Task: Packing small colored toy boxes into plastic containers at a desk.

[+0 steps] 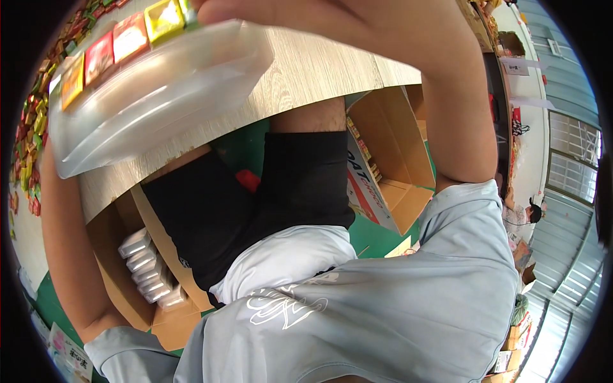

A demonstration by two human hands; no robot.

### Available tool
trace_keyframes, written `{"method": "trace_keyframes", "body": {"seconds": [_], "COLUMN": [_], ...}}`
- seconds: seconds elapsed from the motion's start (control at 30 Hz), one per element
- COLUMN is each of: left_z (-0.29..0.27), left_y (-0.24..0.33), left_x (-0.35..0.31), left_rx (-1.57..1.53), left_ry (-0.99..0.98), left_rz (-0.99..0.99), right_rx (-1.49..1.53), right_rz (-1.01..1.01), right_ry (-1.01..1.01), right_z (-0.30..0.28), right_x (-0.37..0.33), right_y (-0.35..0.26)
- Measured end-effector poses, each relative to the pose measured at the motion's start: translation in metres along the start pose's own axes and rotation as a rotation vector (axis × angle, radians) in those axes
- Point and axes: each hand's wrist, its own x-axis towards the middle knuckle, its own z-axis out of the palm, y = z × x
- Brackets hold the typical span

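Note:
At the upper left, a clear plastic tray is tilted above the table, blurred by motion. Along its far edge stands a row of small wrapped pieces: an orange one, a red one, an orange-red one and a yellow one. My right hand reaches across the top of the view. Its thumb side lies at the row's right end, beside the yellow piece; the other fingers are mostly cut off. My left forearm rises along the left side to the tray, which hides the left hand.
Many wrapped pieces lie heaped along the far left of the pale wooden table. Beneath its edge, an open carton with stacked clear packs stands left of my legs. Another open carton stands to the right.

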Motion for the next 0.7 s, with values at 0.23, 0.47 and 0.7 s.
{"method": "trace_keyframes", "body": {"seconds": [0.23,0.47,0.7], "left_z": [0.008,0.004,0.001], "left_y": [0.003,0.004,0.007], "left_x": [-0.005,-0.009,-0.003], "left_rx": [0.129,0.068,0.15], "left_ry": [-0.115,-0.127,-0.138], "left_rz": [-0.222,-0.202,-0.157], "right_rx": [0.382,0.052,-0.538], "right_rz": [0.634,0.346,0.505], "right_ry": [0.222,0.178,-0.192], "right_z": [-0.027,-0.009,-0.026], "right_x": [-0.029,-0.149,-0.166], "right_y": [0.002,0.069,0.051]}}
